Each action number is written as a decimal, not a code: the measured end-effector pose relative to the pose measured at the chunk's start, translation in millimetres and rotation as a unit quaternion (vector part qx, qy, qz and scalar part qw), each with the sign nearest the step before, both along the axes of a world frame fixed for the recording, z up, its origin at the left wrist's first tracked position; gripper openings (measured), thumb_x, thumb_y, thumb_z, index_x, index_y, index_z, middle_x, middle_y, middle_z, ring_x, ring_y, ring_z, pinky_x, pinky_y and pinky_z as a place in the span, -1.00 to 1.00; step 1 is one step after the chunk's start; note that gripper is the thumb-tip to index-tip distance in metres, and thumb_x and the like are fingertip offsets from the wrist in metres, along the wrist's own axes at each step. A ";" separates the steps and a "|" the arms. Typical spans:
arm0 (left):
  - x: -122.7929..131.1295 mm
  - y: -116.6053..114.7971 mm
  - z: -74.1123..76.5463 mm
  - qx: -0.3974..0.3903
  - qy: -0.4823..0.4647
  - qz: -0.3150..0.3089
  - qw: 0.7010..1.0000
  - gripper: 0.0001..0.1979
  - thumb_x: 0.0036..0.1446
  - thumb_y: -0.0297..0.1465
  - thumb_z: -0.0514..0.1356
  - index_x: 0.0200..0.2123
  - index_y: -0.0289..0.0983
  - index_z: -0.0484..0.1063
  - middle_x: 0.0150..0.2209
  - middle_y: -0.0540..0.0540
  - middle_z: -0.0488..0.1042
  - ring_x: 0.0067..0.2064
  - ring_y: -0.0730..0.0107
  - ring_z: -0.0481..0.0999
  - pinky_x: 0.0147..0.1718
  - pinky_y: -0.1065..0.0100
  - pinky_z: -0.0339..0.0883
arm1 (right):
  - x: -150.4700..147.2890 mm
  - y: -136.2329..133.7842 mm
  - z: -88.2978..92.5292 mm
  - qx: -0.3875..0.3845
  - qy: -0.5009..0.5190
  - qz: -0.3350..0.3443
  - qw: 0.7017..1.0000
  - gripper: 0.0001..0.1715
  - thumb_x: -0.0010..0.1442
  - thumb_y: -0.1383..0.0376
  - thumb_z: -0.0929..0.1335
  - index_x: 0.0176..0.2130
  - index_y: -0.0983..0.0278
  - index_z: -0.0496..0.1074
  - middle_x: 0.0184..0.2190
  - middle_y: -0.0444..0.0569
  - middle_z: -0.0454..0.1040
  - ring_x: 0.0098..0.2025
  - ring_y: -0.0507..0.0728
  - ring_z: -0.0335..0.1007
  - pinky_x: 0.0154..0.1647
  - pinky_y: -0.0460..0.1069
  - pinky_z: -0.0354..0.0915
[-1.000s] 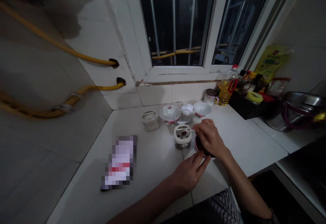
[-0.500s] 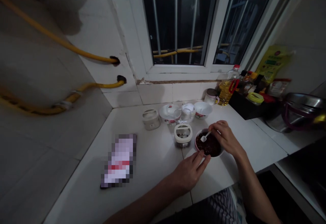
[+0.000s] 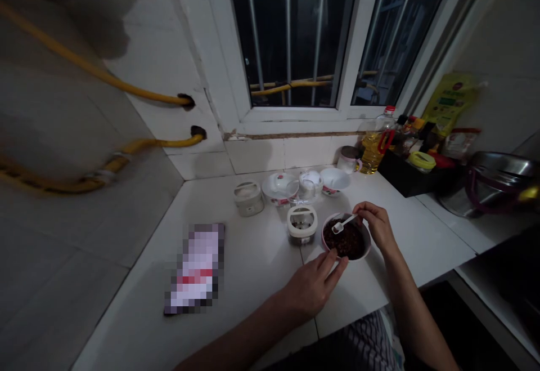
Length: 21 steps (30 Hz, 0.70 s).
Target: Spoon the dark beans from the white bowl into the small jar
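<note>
Far left, two yellow hoses (image 3: pixel 139 94) fed through holes in the wall; on the white tiled bench (image 3: pixel 257 247), a pixelated packet (image 3: pixel 194 269), too blurred to identify; beyond it, a small lidded jar (image 3: pixel 248 199), a white floral bowl (image 3: pixel 276 186), a glass container (image 3: pixel 307 186) and a second white bowl (image 3: pixel 334 180), all lined up near the wall tiles; just in front, a clear tub with a white lid frame (image 3: pixel 302 226); left hand (image 3: pixel 314 289) below it, fingers spread, tips against the rim of a bowl of dark beans (image 3: pixel 346 241), which sat on the bench just right of the tub; white plastic spoon (image 3: pixel 342 224) over the beans, handle pinched by thumb and fingers of the right hand (image 3: pixel 375 226); far right, a cooking oil bottle (image 3: pixel 373 154), a black caddy (image 3: pixel 405 184) and a steel pot (image 3: pixel 493 182).
</note>
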<state>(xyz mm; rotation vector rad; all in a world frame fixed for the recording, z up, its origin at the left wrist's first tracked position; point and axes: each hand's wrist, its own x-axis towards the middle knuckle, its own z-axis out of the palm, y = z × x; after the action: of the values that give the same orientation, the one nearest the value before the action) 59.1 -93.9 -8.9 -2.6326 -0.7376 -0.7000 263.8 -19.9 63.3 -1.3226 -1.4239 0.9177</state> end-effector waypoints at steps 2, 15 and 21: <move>0.5 0.4 -0.9 -0.001 -0.005 -0.003 1.000 -0.57 0.25 -0.60 -0.07 0.17 -0.48 0.23 0.00 -0.40 0.46 -0.04 0.14 0.50 -0.12 0.25 0.44 | 0.4 -0.4 -0.3 0.012 -0.017 -0.003 1.000 -0.83 -0.07 0.22 0.26 -0.50 0.24 0.40 -0.71 -0.18 0.25 -0.57 0.08 0.16 -0.46 -0.03 0.11; -0.1 0.5 -1.2 -0.011 0.003 -0.005 1.000 -0.56 0.24 -0.58 -0.04 0.19 -0.48 0.23 0.00 -0.43 0.45 -0.04 0.12 0.51 -0.14 0.24 0.46 | -6.8 -0.2 -4.1 0.016 -0.039 0.035 0.999 -0.82 -0.06 0.26 0.26 -0.54 0.24 0.43 -0.73 -0.18 0.28 -0.57 0.07 0.18 -0.39 -0.01 0.14; -0.5 0.5 -2.1 -0.013 0.001 -0.012 1.000 -0.55 0.24 -0.60 -0.04 0.20 -0.49 0.20 0.01 -0.43 0.44 -0.01 0.11 0.49 -0.12 0.22 0.46 | 2.8 3.9 -7.0 -0.018 0.077 -0.003 0.997 -0.87 -0.16 0.28 0.30 -0.57 0.27 0.43 -0.75 -0.19 0.27 -0.61 0.03 0.16 -0.47 -0.04 0.11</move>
<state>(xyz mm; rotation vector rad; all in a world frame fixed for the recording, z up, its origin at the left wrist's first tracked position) 58.6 -93.4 -11.0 -2.6684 -0.7209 -0.6990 266.5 -16.0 56.3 -1.2526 -1.2895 1.0236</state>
